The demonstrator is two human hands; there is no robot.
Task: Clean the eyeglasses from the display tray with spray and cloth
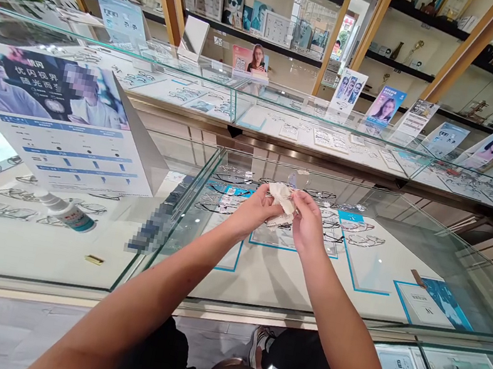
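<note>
Both my hands are raised close together over a glass display case. My left hand (pixel 252 212) has its fingers closed on a cream-coloured cloth (pixel 283 198). Close by on the right, my right hand (pixel 308 219) pinches at the cloth's right side. A clear round lens with a small tag (pixel 299 178) shows just above the fingertips; whether it belongs to glasses held in the cloth cannot be made out. Rows of eyeglasses (pixel 218 207) lie beneath the glass around and behind my hands.
At left, a large folded card sign (pixel 85 150) and a white spray bottle (pixel 72 215) stand on the glass counter. A small gold object (pixel 94 259) lies nearer the edge. Another display case (pixel 278 139) with card stands runs behind, with wall shelves beyond.
</note>
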